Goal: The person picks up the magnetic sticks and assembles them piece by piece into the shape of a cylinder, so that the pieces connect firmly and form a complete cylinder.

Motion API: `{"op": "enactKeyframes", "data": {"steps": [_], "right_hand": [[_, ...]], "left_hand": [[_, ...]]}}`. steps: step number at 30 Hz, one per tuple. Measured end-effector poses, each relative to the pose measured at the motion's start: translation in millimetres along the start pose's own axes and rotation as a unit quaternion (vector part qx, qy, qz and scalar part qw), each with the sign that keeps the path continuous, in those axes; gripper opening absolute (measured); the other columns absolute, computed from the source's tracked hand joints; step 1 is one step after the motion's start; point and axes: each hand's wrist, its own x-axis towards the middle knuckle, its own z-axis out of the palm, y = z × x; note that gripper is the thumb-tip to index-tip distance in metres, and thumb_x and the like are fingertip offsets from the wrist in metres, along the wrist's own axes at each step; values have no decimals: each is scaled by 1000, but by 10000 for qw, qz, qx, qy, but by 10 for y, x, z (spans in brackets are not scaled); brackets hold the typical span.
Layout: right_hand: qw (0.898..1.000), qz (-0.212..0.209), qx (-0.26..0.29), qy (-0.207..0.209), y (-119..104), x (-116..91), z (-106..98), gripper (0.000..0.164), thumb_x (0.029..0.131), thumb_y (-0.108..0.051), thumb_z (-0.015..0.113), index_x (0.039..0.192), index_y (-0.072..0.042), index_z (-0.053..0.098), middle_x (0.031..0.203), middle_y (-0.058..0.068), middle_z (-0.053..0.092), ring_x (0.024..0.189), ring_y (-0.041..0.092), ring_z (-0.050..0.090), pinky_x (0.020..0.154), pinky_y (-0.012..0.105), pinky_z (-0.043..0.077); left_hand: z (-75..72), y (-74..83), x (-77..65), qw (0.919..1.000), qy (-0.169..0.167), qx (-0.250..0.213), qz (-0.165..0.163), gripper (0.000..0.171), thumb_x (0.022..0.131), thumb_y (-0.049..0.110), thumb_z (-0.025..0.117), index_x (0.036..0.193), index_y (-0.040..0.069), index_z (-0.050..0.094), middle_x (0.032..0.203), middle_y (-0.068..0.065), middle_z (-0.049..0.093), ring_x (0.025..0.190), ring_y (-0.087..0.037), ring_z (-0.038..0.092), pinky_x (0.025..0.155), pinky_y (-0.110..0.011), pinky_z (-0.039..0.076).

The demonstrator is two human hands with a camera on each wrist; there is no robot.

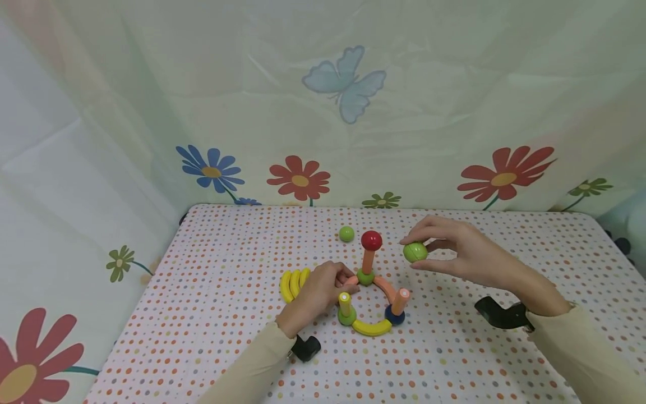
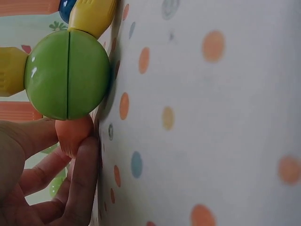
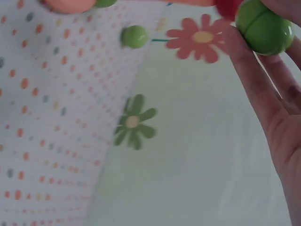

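Observation:
Above the table, my right hand (image 1: 469, 255) pinches a green ball (image 1: 415, 252) between thumb and fingertips. A groove runs round this ball (image 3: 265, 28) in the right wrist view. My left hand (image 1: 318, 286) holds an orange curved piece (image 2: 74, 134) between thumb and fingers, at the left side of a toy ring. The ring joins that piece, another orange curve (image 1: 386, 289) and a yellow curve (image 1: 372, 327) through green balls (image 1: 346, 316) and a dark blue one (image 1: 395, 316). Upright sticks rise from these balls; a red ball (image 1: 371, 240) tops the rear orange stick (image 1: 368, 261).
Several yellow curved pieces (image 1: 292, 285) lie left of the ring, partly behind my left hand. A loose green ball (image 1: 346, 234) sits behind the ring. The dotted tablecloth (image 1: 227, 252) meets a flowered curtain (image 1: 429, 129) at the back.

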Motion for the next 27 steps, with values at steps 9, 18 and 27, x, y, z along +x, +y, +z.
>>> {"op": "enactKeyframes", "data": {"steps": [9,18,27], "right_hand": [[9889,-1218,-369,-772,-382,-29,-34,37,78,-15,94,110,-25,76,108,-12,64,91,3,64,76,27,60],[9818,-234,-775,-1718,-472,-24,56,28,81,-18,93,103,-30,78,105,-14,58,90,3,61,78,30,60],[9816,-135,-854,-1705,-420,-46,100,30,81,-19,93,105,-27,77,105,-14,59,91,4,62,78,33,61]], "left_hand": [[-3,-7,-7,9998,66,109,167,23,94,21,81,110,5,75,89,3,63,76,-9,55,69,-22,46],[3,-4,-7,9998,51,56,206,22,94,19,81,110,5,75,88,3,63,75,-9,55,68,-22,46],[4,-13,-7,9998,49,42,181,22,94,19,81,110,5,75,88,3,63,74,-10,55,67,-22,45]]}}
